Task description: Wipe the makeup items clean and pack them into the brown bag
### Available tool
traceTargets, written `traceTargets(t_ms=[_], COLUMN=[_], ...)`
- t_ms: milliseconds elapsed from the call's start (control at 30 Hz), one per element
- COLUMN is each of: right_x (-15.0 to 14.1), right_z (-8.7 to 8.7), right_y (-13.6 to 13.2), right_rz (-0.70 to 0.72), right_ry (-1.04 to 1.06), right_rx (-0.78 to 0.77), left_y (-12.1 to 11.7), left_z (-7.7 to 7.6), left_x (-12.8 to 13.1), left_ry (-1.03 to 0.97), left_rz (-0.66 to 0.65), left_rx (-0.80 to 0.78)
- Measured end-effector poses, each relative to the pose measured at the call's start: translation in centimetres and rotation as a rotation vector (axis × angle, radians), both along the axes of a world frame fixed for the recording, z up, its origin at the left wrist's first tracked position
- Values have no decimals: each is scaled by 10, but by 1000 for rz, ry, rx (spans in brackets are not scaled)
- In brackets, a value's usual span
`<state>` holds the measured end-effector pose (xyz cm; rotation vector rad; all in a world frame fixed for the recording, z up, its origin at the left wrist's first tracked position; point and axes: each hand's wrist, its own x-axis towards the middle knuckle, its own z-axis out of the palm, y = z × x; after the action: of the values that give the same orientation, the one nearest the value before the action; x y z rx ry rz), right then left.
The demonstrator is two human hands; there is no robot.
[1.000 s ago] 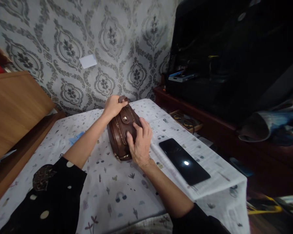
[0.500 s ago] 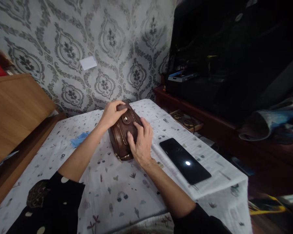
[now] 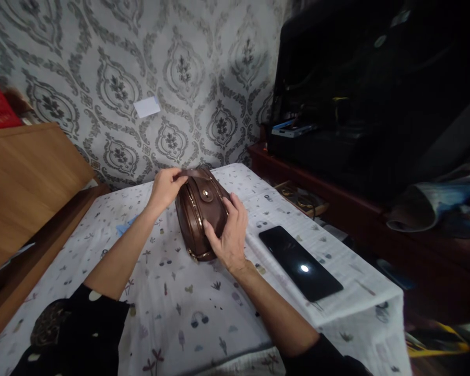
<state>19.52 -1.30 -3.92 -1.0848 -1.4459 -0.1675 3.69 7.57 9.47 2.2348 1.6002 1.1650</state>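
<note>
A brown leather bag [image 3: 210,210] with gold-coloured zips and a round metal stud on a tab lies on the table, its long side angled away from me. At its far left corner, my left hand [image 3: 163,189] pinches the bag's flat strap [image 3: 195,173] between thumb and fingers. My right hand [image 3: 231,234] grips the near right side of the bag, thumb on top and fingers along the far edge. The fingertips of the left hand are partly hidden.
A black phone [image 3: 301,263] lies right of the bag on the patterned white cloth [image 3: 203,297]. Blue cloth or paper [image 3: 123,228] shows behind my left forearm. Wooden furniture [image 3: 35,177] stands left, a dark television [image 3: 368,89] right, and a papered wall [image 3: 196,120] behind.
My left hand has moved left and a little toward me, drawing the strap across the bag's far end. The right hand has closed more around the bag's side.
</note>
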Motion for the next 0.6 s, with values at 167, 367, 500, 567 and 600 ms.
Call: traceTargets(t_ms=[167, 367, 500, 567, 600], right_x=[-1, -1, -1, -1, -1], right_z=[0, -1, 0, 1, 1], right_y=[1, -1, -8, -11, -12], right_rz=[-12, 40, 73, 75, 73], right_ry=[3, 75, 197, 259, 282], right_rx=[6, 3, -13, -24, -28], left_y=[-14, -31, -28, -25, -24], left_z=[3, 15, 20, 21, 21], left_x=[0, 9, 30, 43, 49], left_ry=[-19, 164, 277, 342, 388], left_rz=[-38, -42, -71, -90, -86], left_rx=[-53, -69, 3, 10, 18])
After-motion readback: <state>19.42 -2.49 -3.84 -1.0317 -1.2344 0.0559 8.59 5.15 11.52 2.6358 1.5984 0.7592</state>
